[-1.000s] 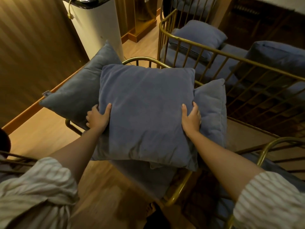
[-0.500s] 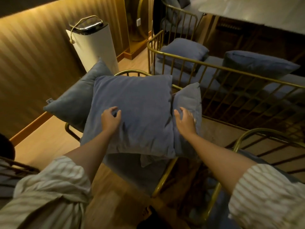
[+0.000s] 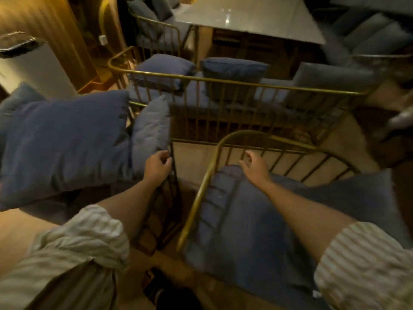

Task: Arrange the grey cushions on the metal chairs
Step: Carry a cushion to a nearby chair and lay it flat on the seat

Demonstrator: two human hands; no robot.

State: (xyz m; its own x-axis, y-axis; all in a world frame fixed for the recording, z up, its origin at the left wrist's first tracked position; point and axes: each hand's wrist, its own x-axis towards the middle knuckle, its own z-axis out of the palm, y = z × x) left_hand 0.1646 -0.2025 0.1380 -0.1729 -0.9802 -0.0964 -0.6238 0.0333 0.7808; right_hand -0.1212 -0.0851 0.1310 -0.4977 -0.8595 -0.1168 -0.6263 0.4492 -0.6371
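A large grey cushion (image 3: 64, 142) leans on the left metal chair, with a smaller grey cushion (image 3: 152, 128) upright beside it and another (image 3: 17, 97) behind. My left hand (image 3: 157, 167) hovers by the lower edge of the small cushion, fingers loosely curled, holding nothing. My right hand (image 3: 254, 166) reaches over a second brass chair (image 3: 214, 157), fingers apart, just above its grey seat cushion (image 3: 237, 231). A further grey cushion (image 3: 357, 198) lies on that chair's right side.
A long brass bench (image 3: 223, 80) beyond holds several grey cushions (image 3: 232, 70). A grey table (image 3: 248, 19) stands behind it, a white bin (image 3: 29, 63) at the left wall. Narrow wooden floor (image 3: 190, 157) lies between the chairs.
Both hands have let go of the large cushion and moved right. My view has swung right, so the second chair now sits under my right hand.
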